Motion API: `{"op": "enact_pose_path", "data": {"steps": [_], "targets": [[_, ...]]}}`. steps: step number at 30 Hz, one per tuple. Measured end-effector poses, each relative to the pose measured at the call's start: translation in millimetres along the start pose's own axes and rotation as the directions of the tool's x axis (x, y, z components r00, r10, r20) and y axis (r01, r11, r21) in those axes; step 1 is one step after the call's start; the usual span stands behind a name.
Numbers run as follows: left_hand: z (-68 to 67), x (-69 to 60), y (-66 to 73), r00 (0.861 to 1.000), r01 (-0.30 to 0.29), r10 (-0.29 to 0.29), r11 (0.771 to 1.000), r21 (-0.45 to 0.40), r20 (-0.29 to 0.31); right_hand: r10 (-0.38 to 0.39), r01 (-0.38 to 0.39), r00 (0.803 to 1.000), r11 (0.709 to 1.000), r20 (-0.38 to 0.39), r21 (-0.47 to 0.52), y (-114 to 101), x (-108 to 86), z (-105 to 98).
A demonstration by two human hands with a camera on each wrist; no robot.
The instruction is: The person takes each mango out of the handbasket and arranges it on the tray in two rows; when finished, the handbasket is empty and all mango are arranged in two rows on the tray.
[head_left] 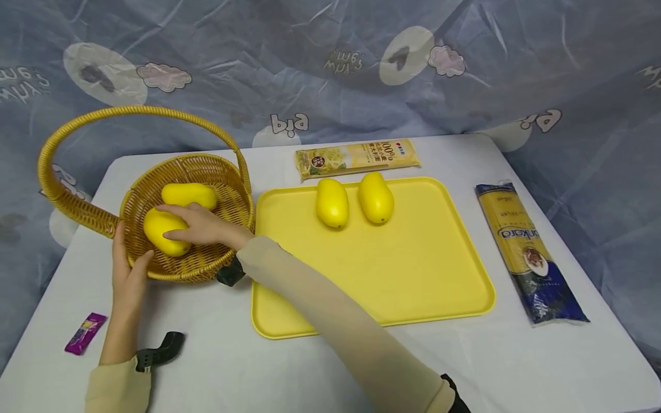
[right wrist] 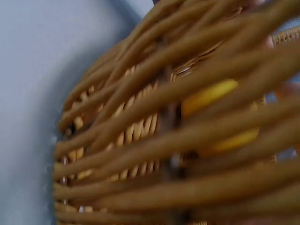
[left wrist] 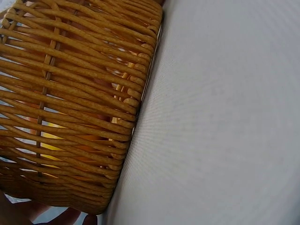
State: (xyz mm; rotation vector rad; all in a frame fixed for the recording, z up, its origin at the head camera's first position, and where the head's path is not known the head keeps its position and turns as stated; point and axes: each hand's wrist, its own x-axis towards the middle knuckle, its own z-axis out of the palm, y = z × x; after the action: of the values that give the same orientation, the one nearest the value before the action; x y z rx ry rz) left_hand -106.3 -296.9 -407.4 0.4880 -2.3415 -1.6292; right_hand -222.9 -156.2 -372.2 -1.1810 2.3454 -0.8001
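Observation:
A yellow wicker basket with a tall handle stands at the left of the table. My left hand grips its near-left rim by the handle's foot, the thumb towards the inside. Its fingertips show at the bottom of the left wrist view. Inside the basket lie two yellow mangoes. My right hand reaches over the near-right rim and holds the nearer mango, thumb and fingers about it. The other mango lies just behind. In the right wrist view the basket wall covers most of the hand.
Right of the basket lies a yellow tray bearing two more mangoes at its far edge. Behind it is a yellow pasta packet. A blue and yellow pasta bag lies at the right, a small purple packet at the left.

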Motion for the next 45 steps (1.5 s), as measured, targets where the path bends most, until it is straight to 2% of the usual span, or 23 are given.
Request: {"op": "enact_pose_path", "data": {"steps": [10, 14, 18, 24, 29, 37, 40, 45], "targets": [[2.9, -2.0, 0.9, 1.0, -0.009, 0.009, 1.0, -0.019, -0.008, 0.054, -0.048, 0.992, 0.997, 0.113, -0.054, -2.4, 4.8, 2.7], [3.5, -2.9, 0.4, 1.0, -0.006, 0.006, 1.0, -0.021, -0.005, 0.039, -0.023, 0.989, 0.993, 0.142, -0.115, -2.3, 7.6, 4.3], [3.3, -2.3, 0.0, 1.0, -0.013, 0.013, 0.999, -0.029, -0.002, -0.016, 0.035, 0.985, 0.993, 0.169, -0.116, -1.9, 9.5, 4.5], [1.4, -1.5, 0.5, 1.0, -0.002, 0.002, 1.0, -0.029, 0.0, -0.089, 0.101, 0.983, 0.992, 0.161, -0.069, -3.1, 8.7, 3.6], [0.6, -2.0, 1.2, 1.0, -0.002, 0.002, 1.0, -0.03, 0.003, -0.079, 0.086, 0.983, 0.996, 0.165, -0.036, -4.5, 7.0, 3.9], [0.7, -2.7, -0.4, 1.0, -0.023, 0.023, 0.999, -0.025, 0.003, -0.066, 0.058, 0.97, 0.997, 0.235, 0.044, -4.3, 6.0, 6.4], [0.7, -2.7, -0.5, 1.0, -0.027, 0.027, 1.0, -0.014, -0.001, -0.053, 0.045, 0.973, 0.998, 0.224, 0.043, -3.6, 5.6, 6.5], [0.3, -3.3, -0.3, 1.0, -0.013, 0.013, 1.0, -0.004, -0.001, -0.036, 0.037, 0.986, 0.999, 0.164, -0.002, -1.8, 2.5, 4.7]]}}
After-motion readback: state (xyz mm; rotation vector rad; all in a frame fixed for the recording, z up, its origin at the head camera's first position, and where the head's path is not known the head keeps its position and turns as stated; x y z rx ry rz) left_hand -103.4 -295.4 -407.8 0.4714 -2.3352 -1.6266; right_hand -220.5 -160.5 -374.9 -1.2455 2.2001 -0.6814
